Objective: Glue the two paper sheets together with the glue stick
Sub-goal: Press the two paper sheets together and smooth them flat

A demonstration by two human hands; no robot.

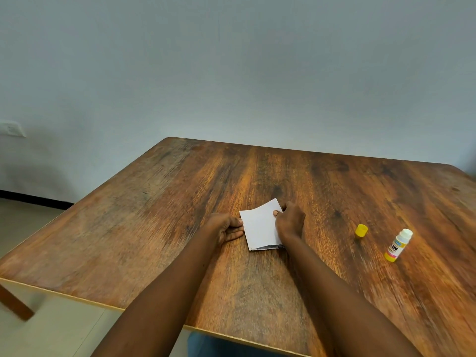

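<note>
Two white paper sheets point(259, 226) lie stacked on the wooden table point(154, 228), and the lower sheet's edge peeks out at the near side. My left hand point(226, 228) rests at the stack's left edge, thumb on the paper's corner. My right hand point(289, 220) grips the stack's right edge, thumb on top and fingers at the edge. The glue stick point(398, 245), white and yellow, lies uncapped on the table to the right. Its yellow cap point(361, 230) stands apart, between the stick and my right hand.
The table's near edge runs diagonally below my forearms, and its left edge drops to a tiled floor point(38, 331). A pale wall point(231, 73) stands behind the table, with a socket point(13, 128) at the left.
</note>
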